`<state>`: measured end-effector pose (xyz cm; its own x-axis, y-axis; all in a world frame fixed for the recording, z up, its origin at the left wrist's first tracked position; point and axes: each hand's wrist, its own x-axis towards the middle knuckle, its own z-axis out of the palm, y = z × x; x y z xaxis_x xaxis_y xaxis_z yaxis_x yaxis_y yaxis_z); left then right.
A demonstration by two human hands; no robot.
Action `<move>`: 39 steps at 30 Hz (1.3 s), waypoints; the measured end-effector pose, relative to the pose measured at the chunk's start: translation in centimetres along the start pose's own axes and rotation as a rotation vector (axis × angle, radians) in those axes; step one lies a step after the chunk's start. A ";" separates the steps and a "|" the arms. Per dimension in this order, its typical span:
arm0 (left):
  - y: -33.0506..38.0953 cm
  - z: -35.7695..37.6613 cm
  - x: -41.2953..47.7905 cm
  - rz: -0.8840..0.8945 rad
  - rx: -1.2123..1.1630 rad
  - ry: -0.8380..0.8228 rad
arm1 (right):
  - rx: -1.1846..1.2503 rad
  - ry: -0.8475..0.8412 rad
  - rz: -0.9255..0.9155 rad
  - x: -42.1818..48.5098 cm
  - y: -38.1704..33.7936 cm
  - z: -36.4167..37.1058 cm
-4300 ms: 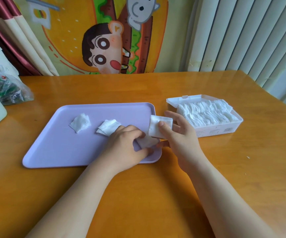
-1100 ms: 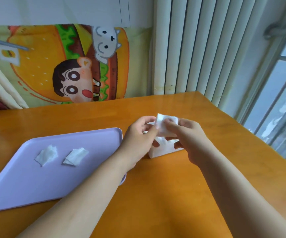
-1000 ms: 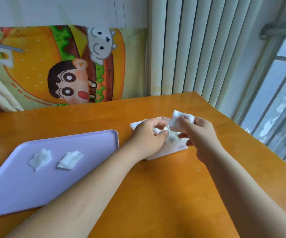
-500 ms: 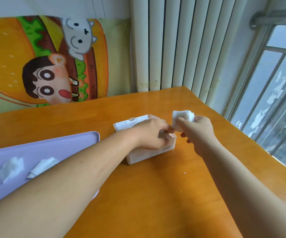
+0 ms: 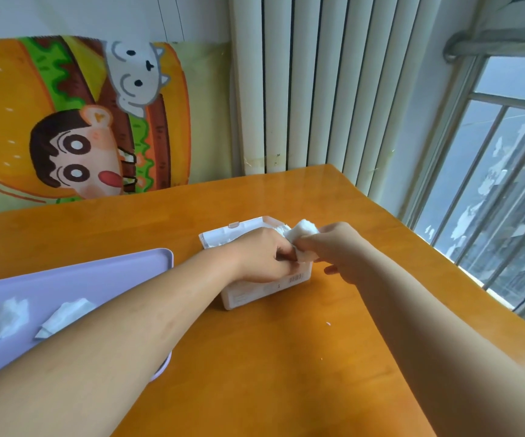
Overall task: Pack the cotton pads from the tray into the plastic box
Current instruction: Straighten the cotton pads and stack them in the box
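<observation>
The fingertips of your right hand pinch a soft white square cotton pad at its edge, over the right end of the shallow white plastic box. Your left hand curls over the box's contents; you cannot tell whether it grips anything. Judge the pad near weightless, limp and fluffy: hold it lightly by an edge. A crumpled cotton pad and a folded cotton pad lie on the smooth lilac plastic tray, near left on the glossy orange wooden table.
</observation>
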<state>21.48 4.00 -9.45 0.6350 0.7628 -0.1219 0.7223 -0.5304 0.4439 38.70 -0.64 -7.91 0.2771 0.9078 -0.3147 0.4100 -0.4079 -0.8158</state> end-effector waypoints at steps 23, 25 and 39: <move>-1.7 0.3 -3.3 0.035 0.029 0.148 | -0.619 -0.220 0.035 -2.8 -4.4 3.3; -1.4 0.4 -3.4 0.027 0.060 0.154 | -0.616 -0.176 0.018 -2.8 -4.2 3.1; -1.7 1.0 -3.7 0.021 0.013 0.157 | -0.578 0.209 0.038 -0.8 -1.6 3.9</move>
<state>18.18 1.71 -10.61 0.5999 0.7996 0.0278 0.7138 -0.5506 0.4328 34.46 -0.37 -8.20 0.4414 0.8772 -0.1889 0.7849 -0.4794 -0.3925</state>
